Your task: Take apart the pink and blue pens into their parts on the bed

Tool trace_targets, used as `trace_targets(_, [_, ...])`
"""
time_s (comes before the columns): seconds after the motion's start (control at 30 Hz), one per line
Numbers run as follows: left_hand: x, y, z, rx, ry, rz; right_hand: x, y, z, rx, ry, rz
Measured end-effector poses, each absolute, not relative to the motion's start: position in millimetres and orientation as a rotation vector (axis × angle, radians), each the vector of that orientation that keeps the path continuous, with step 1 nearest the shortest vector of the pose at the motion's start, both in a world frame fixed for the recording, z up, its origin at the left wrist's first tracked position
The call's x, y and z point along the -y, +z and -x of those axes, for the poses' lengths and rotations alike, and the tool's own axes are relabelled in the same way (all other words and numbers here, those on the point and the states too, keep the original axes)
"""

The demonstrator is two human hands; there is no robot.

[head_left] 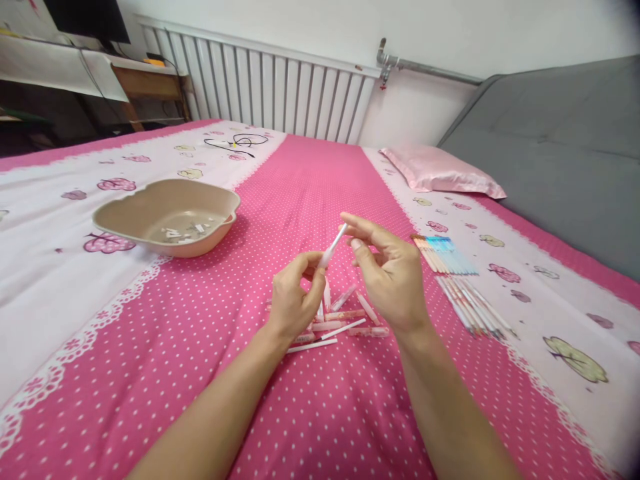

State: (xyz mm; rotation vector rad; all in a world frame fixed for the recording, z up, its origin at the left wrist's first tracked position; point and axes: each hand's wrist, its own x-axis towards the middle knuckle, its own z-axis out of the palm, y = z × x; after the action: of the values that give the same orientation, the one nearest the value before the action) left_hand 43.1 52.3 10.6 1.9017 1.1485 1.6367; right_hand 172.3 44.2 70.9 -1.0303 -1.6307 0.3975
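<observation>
Pen parts (346,315) lie loose, nearer me than the basin (145,212) and right of it. Above them, on my feed, the left hand (294,297) pinches a white-tubed pen piece (327,256), likewise right of the basin; the right hand (393,273), thumb and forefinger parted, nears its tip, contact I can't tell. Farther right of the basin I see aligned pens (470,305); well beyond it, a radiator (250,83).

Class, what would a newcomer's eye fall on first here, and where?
The vivid pink dotted bedspread fills the middle. Above it, the left hand grips a slim pale stick, the right hand close by. Left of them sits a beige basin holding white scraps.
</observation>
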Motion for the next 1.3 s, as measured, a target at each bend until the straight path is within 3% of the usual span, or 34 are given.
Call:
trace_targets(0.27, [-66,10,-29,-1.192,1.722,-1.489,-49,76,-193,1.66,0.295,1.135])
trace_targets(0.47, [-78,13,-16,-1.243,1.766,-1.061,-52,66,-201,2.104,0.302,1.638])
trace_targets(0.6, [-79,12,-16,-1.254,1.743,-1.028,-59,52,-199,2.315,0.223,1.907])
trace_targets(0.93, [-75,12,-19,-1.266,1.695,-1.068,-73,35,-185,2.496,0.245,2.036])
trace_targets(1.1, [-75,13,-19,-1.259,1.683,-1.064,-74,37,-193,2.394,0.242,1.963])
trace_targets(1.3, [-75,10,-21,-1.246,1.673,-1.13,-77,47,-202,1.933,0.502,1.454])
